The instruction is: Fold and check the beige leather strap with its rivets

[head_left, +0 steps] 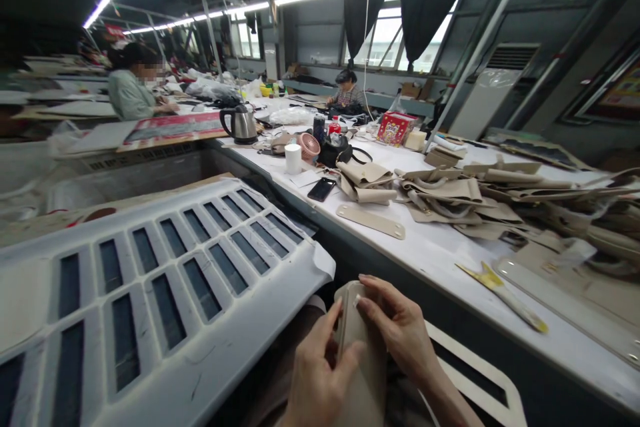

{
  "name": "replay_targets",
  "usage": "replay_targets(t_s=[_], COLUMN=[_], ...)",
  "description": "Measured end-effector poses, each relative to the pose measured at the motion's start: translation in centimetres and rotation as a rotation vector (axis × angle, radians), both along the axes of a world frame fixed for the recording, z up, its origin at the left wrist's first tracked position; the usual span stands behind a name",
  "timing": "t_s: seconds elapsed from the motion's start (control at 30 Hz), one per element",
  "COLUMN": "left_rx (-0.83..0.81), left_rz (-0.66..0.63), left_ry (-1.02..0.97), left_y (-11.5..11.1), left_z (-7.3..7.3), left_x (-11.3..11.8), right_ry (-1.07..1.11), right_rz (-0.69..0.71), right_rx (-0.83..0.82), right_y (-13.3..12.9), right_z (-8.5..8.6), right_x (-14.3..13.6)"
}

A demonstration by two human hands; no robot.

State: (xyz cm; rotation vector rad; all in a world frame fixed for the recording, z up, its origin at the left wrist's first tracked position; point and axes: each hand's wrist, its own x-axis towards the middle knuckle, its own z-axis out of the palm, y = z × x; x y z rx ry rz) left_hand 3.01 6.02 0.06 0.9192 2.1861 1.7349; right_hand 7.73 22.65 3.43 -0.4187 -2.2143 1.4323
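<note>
A long beige leather-like piece (367,367) with a rounded end stands over my lap, between both hands. My left hand (323,370) is closed round its left side, the thumb across its face. Near the upper end, my right hand (397,320) grips the right edge, and its thumb and fingers pinch at a small whitish bit. What that bit is cannot be made out. Below my right forearm lies a pale frame-like piece (507,390) with a dark slot.
A white panel (200,360) with dark rectangular slots lies left. On the white table (430,247) are a phone (321,189), a beige strip (370,221), yellow-handled scissors (503,295), beige pieces (450,190) and a kettle (244,125). Two people (131,93) sit farther back.
</note>
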Motion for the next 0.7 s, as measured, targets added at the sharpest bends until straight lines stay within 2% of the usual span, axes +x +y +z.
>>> replay_targets(t_s=[0.1, 0.23, 0.3, 0.43, 0.5, 0.57, 0.7], left_rx=[-0.038, -0.02, 0.01, 0.013, -0.007, -0.031, -0.063], left_rz=[-0.045, -0.202, -0.265, -0.3, -0.256, -0.158, 0.037], left_ry=[0.076, 0.022, -0.018, -0.045, -0.022, 0.037, 0.04], left_y=[1.2, 2.1, 2.2, 1.9, 1.7, 1.3, 0.2], left_z=[0.8, 0.9, 0.8, 1.1, 1.2, 0.9, -1.2], left_x=[-1.3, -2.0, -2.0, -1.7, -1.5, -1.2, -0.1], right_ry=[0.038, 0.101, 0.141, 0.125, 0.097, 0.066, 0.045], right_rz=[-0.008, -0.06, -0.102, -0.163, -0.186, -0.218, -0.268], right_rx=[-0.068, -0.157, -0.157, -0.119, -0.135, -0.173, -0.307], right_y=[-0.4, -0.9, -1.2, -2.0, -2.3, -2.4, -2.8], right_z=[0.1, 0.6, 0.8, 0.9, 1.0, 1.0, 0.6], right_x=[0.3, 0.3, 0.2, -0.3, -0.6, -0.8, -1.2])
